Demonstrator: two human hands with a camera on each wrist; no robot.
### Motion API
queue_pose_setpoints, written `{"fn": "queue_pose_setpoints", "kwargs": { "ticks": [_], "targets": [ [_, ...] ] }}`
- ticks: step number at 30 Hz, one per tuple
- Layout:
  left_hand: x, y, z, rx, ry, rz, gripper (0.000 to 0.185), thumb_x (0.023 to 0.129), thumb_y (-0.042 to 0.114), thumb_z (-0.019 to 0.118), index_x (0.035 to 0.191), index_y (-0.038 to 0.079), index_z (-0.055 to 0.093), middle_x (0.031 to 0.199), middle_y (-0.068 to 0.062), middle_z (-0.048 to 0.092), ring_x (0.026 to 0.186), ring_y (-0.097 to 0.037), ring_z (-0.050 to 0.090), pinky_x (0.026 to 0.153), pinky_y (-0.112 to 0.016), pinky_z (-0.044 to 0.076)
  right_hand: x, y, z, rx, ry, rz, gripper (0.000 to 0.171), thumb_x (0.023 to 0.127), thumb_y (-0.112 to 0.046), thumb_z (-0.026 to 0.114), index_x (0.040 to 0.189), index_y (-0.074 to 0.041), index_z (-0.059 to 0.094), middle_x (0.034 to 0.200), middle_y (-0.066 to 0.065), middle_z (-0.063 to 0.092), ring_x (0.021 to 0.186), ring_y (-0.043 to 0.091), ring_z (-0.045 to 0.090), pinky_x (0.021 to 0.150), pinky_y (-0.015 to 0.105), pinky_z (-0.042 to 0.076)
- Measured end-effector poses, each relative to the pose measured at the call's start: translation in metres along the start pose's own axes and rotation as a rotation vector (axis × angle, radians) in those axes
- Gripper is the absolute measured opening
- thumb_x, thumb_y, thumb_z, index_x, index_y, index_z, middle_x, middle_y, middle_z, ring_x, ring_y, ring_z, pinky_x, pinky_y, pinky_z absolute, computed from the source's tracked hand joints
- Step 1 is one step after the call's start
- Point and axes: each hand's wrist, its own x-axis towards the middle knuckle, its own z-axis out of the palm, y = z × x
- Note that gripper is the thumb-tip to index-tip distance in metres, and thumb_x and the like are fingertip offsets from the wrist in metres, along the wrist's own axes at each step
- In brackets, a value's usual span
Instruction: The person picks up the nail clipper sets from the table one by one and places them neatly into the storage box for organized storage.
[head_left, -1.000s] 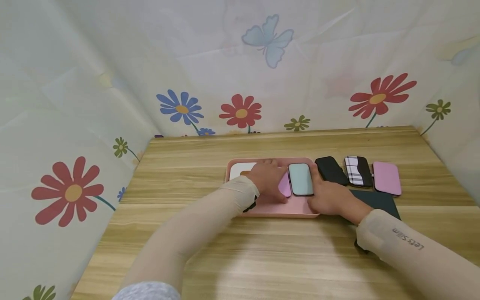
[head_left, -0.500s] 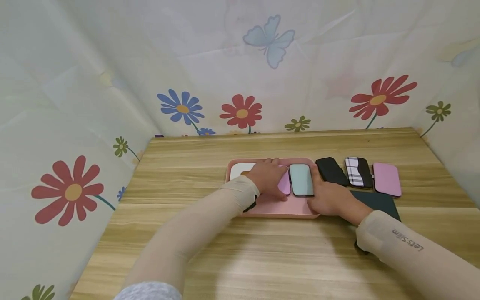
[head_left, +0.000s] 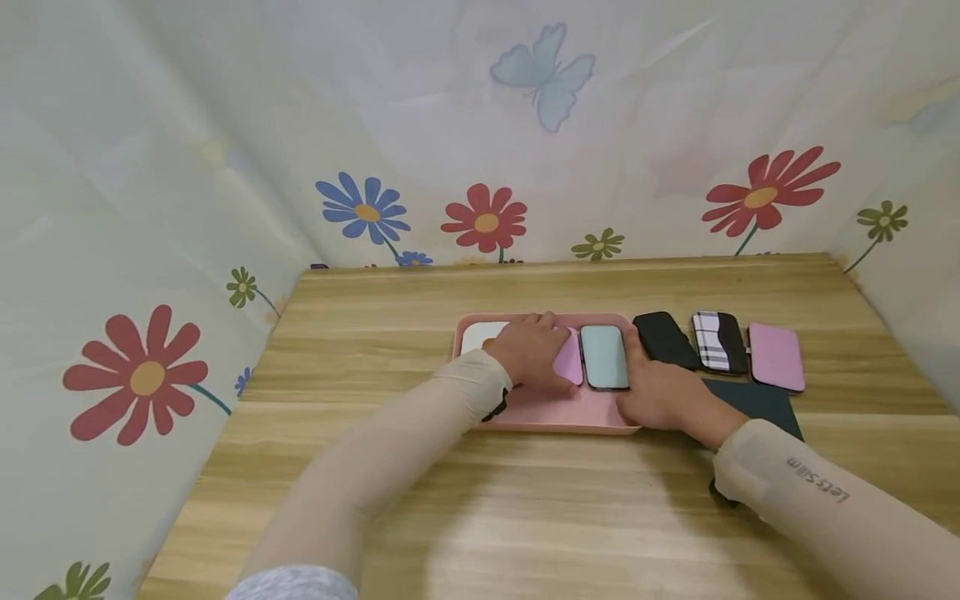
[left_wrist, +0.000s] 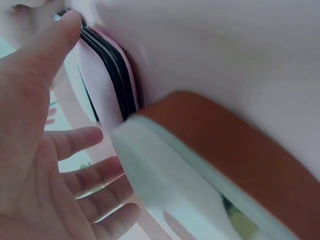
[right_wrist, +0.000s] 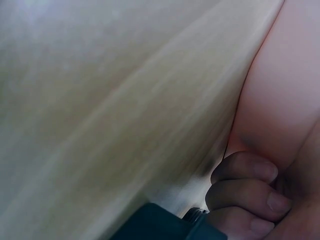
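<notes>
On the wood-grain counter (head_left: 525, 517), we saw a pink rectangular tray (head_left: 585, 415). Inside, a flat, pink, black-edged case (head_left: 569, 360) lay partly under the left hand (head_left: 528, 350), fingers spread. The right hand (head_left: 663, 393), three fingers curled inward, rested at the tray's right end.

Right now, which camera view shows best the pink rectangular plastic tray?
The head view: the pink tray appears almost whole, though the left hand and right hand cover parts. The left wrist view shows only some of its inside; the right wrist view, apparently a piece of wall.
</notes>
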Motion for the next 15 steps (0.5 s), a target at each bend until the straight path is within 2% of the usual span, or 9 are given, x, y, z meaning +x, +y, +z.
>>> {"fn": "queue_pose_setpoints", "kwargs": {
  "ticks": [5, 10, 15],
  "targets": [
    [-0.01, -0.008, -0.011, -0.034, 0.014, -0.018, 0.089, 0.082, 0.078, 0.057, 0.149, 0.019, 0.045, 0.14, -0.004, 0.048, 0.125, -0.022, 0.048, 0.108, -0.038, 0.043, 0.001, -0.001, -0.003, -0.009, -0.008, 0.004, 0.104, 0.089, -0.026, 0.052, 0.153, -0.003, -0.027, 0.056, 0.004, 0.053, 0.044, 0.017, 0.043, 0.043, 0.03, 0.027],
    [-0.022, -0.016, -0.02, -0.082, 0.028, -0.056, 0.084, 0.084, 0.073, 0.058, 0.151, 0.024, 0.044, 0.137, -0.001, 0.05, 0.121, -0.022, 0.051, 0.097, -0.044, 0.05, 0.002, -0.002, -0.002, -0.008, -0.027, 0.014, 0.106, 0.088, -0.026, 0.052, 0.153, -0.003, -0.028, 0.058, 0.004, 0.053, 0.044, 0.017, 0.042, 0.043, 0.03, 0.027],
    [-0.031, -0.024, -0.019, -0.08, 0.043, -0.119, 0.084, 0.083, 0.076, 0.058, 0.151, 0.028, 0.044, 0.142, 0.003, 0.05, 0.126, -0.02, 0.05, 0.09, -0.051, 0.052, 0.001, -0.002, -0.002, -0.01, -0.02, 0.007, 0.105, 0.088, -0.027, 0.052, 0.153, -0.002, -0.027, 0.057, 0.003, 0.053, 0.043, 0.016, 0.04, 0.043, 0.03, 0.026]
  ]
}}
